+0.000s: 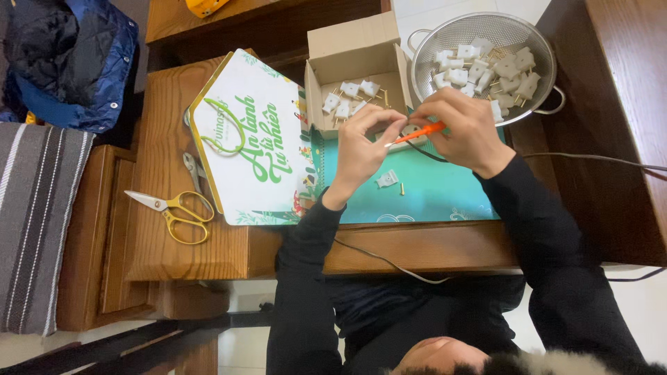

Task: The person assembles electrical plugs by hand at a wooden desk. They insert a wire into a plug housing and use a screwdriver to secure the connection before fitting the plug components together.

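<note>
Screwdriver (417,132), orange, sits pinched in the right hand (467,132) at frame centre, tip against a white plug (410,129) gripped by the left hand (361,149). Screw-fastening looks underway; next calls for steady turning. More plugs fill the colander (535,52) and box (351,48).

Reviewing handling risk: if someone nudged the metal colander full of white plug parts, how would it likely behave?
The metal colander has a rounded bowl, so it may rock or slide. The white plug parts lie heaped loose and would probably shift and rattle. It likely feels light: thin mesh, small plastic pieces.
</note>
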